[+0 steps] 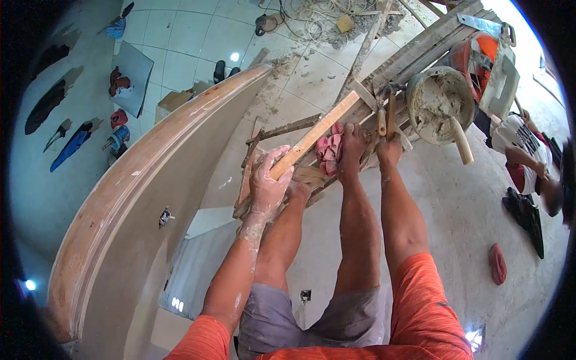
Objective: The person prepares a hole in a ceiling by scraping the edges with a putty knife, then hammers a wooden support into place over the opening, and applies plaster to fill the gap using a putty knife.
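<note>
My left hand [269,183], smeared with white plaster, is closed round the near end of a long wooden batten [318,133], which slants up and away to the right. My right hand [390,151] is at the plank edge, closed on an upright wooden handle [391,116]; what the handle belongs to cannot be made out. Just left of it lies a trowel [381,120] with a short wooden grip. A bucket [440,102] of grey plaster stands to the right, a pale tool handle [461,141] leaning out of it. A crumpled pink cloth [329,150] lies by my bare foot.
I stand on a scaffold of rough planks [414,51] above the floor. A curved wall ledge [162,141] runs along the left. Beyond the bucket are an orange tub [477,57] and a plastering float [503,81]. Another person [522,147] is at the far right.
</note>
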The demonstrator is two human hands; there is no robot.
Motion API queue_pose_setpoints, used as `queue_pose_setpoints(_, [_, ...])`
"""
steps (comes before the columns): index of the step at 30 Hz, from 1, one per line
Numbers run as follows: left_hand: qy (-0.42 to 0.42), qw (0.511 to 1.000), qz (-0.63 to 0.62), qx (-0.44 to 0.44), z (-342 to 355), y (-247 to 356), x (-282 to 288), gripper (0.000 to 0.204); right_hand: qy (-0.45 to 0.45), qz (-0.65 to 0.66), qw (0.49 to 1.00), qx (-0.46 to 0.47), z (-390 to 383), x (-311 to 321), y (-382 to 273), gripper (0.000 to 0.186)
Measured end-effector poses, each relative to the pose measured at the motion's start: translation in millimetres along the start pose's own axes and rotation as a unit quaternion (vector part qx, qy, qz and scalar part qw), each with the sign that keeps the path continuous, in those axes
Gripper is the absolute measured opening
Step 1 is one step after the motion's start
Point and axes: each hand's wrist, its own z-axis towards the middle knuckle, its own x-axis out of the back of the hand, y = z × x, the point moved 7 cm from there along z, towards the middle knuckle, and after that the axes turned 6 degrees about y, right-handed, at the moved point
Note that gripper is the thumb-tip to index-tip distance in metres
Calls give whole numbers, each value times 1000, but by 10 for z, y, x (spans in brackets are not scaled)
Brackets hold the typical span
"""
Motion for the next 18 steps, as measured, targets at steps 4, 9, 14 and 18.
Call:
queue_pose_setpoints(4, [-10,998,-48,31,7,51,-80,48,93,-105,988,66,229,-97,478,63])
queue_pose_setpoints(9, [7,1000,-19,19,-58,14,-14,49,174,-57,979,86,-198,172,-293,60])
queue_pose_setpoints(14, [9,998,-47,38,-67,-31,-50,49,49,-54,981,178,-208,120,-805,64])
queue_pose_setpoints(18, [0,984,-135,116,-71,0,-90,52,9,20,986,165,-68,60,-940,54])
